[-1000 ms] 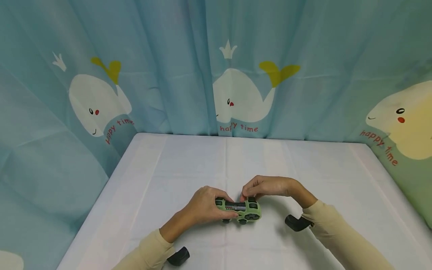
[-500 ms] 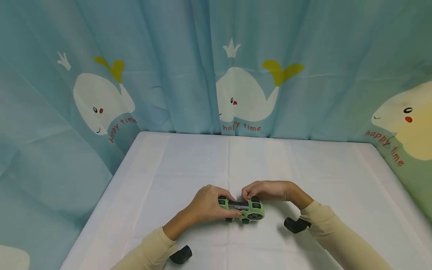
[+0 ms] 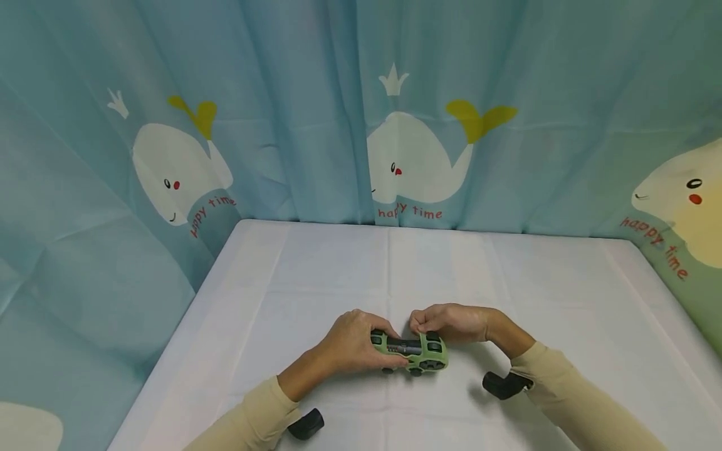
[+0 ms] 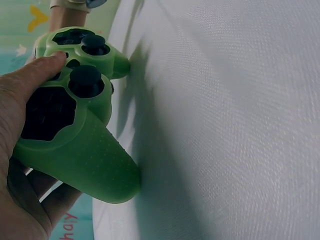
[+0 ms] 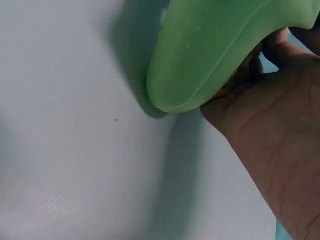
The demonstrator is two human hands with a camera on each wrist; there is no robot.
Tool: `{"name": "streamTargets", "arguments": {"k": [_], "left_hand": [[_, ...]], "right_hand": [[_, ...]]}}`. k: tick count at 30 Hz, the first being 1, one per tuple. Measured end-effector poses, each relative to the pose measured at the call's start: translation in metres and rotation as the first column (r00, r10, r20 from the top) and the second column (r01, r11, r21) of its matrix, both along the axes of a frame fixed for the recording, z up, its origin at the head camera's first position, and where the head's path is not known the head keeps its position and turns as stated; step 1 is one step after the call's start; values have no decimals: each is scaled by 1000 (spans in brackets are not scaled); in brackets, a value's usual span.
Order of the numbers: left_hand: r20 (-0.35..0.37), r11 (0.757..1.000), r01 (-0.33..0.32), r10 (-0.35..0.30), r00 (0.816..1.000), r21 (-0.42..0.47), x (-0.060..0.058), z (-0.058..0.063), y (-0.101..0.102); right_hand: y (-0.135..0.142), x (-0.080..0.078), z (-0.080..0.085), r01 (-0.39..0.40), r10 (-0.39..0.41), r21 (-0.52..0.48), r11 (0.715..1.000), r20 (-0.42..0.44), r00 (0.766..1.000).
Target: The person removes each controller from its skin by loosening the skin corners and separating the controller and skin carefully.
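A game controller [image 3: 405, 346] in a green rubbery cover, with black sticks and button areas, is low over the table. My left hand [image 3: 352, 344] grips its left half. In the left wrist view the thumb [image 4: 46, 67] lies across the controller's face, with fingers behind the handle. My right hand [image 3: 454, 321] is at the far right edge of the controller, its fingers bent inward. In the right wrist view the green handle [image 5: 200, 55] hides most of the fingertips, and I cannot tell whether they pinch the cover.
A white cloth covers the table [image 3: 338, 263]. Blue-green curtains [image 3: 293, 125] printed with whales stand behind it and along the sides. A black wrist-worn piece [image 3: 306, 424] sticks out under the left sleeve, another black piece [image 3: 504, 385] under the right.
The right hand's fingers have curled in more at the controller's far edge and the wrist sits a little lower. My left hand keeps its grip. The whole head view has shifted slightly.
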State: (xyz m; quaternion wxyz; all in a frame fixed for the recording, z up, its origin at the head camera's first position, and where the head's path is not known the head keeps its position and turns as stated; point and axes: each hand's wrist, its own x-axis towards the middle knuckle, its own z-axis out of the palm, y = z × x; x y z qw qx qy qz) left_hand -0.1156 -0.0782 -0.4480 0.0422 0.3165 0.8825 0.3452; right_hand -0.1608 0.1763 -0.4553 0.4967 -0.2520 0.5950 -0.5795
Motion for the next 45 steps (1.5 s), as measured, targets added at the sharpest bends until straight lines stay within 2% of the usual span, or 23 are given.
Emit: {"name": "streamTargets", "arguments": {"k": [5, 11, 20, 27, 36, 40, 45], "left_hand": [[-18, 1000, 10, -10, 1000, -7, -3, 1, 0], [-41, 999, 31, -32, 999, -20, -5, 3, 2], [-69, 997, 60, -63, 996, -44, 0, 0, 2], [-93, 996, 63, -68, 993, -60, -2, 4, 3], [-158, 992, 81, -96, 983, -100, -3, 4, 5], [-168, 992, 83, -98, 981, -92, -4, 5, 5], [-178, 993, 87, -100, 979, -81, -2, 3, 5]], "right_hand": [[2, 3, 3, 67, -66, 15, 998, -51, 997], [4, 6, 5, 132, -132, 5, 991, -52, 990], [8, 17, -1, 150, -158, -112, 982, -64, 985], [9, 16, 0, 159, -178, -178, 971, -97, 979], [11, 20, 10, 156, -179, -181, 971, -118, 977], [18, 22, 12, 141, -172, -168, 976, -186, 967], [23, 24, 16, 141, -159, -86, 986, -246, 956]]}}
